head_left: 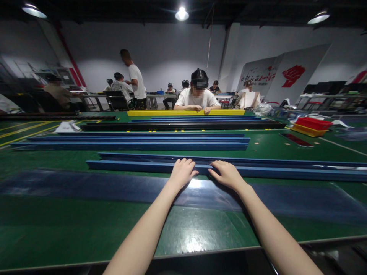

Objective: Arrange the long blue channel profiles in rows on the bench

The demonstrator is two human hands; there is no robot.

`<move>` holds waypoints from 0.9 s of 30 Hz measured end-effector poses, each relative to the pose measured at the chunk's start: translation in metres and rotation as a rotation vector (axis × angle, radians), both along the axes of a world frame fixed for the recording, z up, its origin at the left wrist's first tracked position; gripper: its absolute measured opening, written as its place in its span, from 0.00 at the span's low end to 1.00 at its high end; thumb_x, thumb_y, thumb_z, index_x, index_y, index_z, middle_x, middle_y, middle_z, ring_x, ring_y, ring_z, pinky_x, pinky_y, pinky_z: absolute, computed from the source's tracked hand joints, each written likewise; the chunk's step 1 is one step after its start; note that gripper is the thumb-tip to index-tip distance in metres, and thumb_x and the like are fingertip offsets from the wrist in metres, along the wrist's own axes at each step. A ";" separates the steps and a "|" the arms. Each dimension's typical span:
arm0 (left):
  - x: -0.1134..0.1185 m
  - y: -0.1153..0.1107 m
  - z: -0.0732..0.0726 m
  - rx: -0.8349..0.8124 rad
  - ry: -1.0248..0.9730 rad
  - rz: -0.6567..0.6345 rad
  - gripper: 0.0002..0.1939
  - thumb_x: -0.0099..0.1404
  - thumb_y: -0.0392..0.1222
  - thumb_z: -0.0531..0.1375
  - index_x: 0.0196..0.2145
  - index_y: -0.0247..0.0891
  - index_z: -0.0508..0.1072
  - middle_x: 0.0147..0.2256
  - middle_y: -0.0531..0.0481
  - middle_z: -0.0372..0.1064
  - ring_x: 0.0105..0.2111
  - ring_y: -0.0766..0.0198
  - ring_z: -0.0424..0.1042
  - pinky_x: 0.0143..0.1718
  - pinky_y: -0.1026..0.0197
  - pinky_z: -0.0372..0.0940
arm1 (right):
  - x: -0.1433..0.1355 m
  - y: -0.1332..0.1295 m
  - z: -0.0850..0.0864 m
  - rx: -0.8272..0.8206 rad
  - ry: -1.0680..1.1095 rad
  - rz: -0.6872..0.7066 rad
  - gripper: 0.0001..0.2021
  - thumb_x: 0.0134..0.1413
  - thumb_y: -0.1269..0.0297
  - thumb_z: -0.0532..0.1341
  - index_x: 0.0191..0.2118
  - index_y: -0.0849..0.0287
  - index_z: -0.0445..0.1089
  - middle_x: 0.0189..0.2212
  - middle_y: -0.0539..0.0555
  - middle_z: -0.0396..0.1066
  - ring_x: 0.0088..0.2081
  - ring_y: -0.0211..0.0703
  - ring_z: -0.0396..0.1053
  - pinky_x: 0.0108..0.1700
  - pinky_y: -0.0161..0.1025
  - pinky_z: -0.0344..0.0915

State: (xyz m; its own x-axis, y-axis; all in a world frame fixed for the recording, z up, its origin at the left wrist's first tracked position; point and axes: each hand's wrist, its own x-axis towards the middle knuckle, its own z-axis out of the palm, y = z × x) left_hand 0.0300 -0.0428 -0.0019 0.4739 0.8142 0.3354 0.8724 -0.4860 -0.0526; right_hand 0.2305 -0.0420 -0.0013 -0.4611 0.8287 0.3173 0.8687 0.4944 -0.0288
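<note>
Right now, I have the long blue channel-shaped rail (202, 170) crosswise at twelve o'clock, directly beneath both grips: left hand (182, 170) just short of twelve, right hand (227, 173) just past, fingers and thumbs clamped on its near wall; the wide clear flat strip (86, 187) lies toward six.

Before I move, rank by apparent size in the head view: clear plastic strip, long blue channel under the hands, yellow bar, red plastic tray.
Largest first:
Clear plastic strip
Long blue channel
Yellow bar
Red plastic tray
Nearness may enlarge the first two.
</note>
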 end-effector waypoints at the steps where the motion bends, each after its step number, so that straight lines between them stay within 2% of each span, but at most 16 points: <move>1: 0.000 0.000 0.000 -0.002 -0.001 0.000 0.11 0.61 0.48 0.56 0.35 0.38 0.68 0.38 0.48 0.68 0.40 0.58 0.64 0.37 0.57 0.55 | 0.000 0.000 0.000 -0.002 -0.001 0.003 0.14 0.58 0.59 0.50 0.39 0.59 0.69 0.37 0.56 0.71 0.41 0.42 0.67 0.42 0.35 0.58; 9: 0.000 -0.001 0.002 -0.025 -0.003 0.005 0.11 0.62 0.48 0.55 0.34 0.38 0.68 0.38 0.48 0.69 0.40 0.58 0.64 0.37 0.57 0.54 | -0.001 -0.001 0.001 -0.018 0.002 -0.007 0.14 0.58 0.59 0.49 0.40 0.59 0.68 0.38 0.56 0.71 0.42 0.42 0.67 0.43 0.35 0.58; 20: 0.000 0.000 0.000 -0.004 0.011 0.002 0.11 0.62 0.48 0.55 0.34 0.38 0.68 0.37 0.49 0.69 0.39 0.58 0.65 0.37 0.58 0.55 | -0.003 0.000 0.000 0.021 0.003 0.003 0.14 0.57 0.60 0.50 0.37 0.60 0.69 0.37 0.57 0.71 0.42 0.43 0.66 0.43 0.35 0.58; 27: 0.000 -0.001 0.001 -0.017 -0.001 0.005 0.10 0.62 0.48 0.55 0.34 0.37 0.68 0.37 0.48 0.68 0.40 0.58 0.65 0.37 0.58 0.55 | -0.002 -0.001 0.001 0.001 0.012 -0.006 0.13 0.57 0.59 0.50 0.37 0.59 0.68 0.37 0.56 0.70 0.41 0.42 0.65 0.40 0.35 0.59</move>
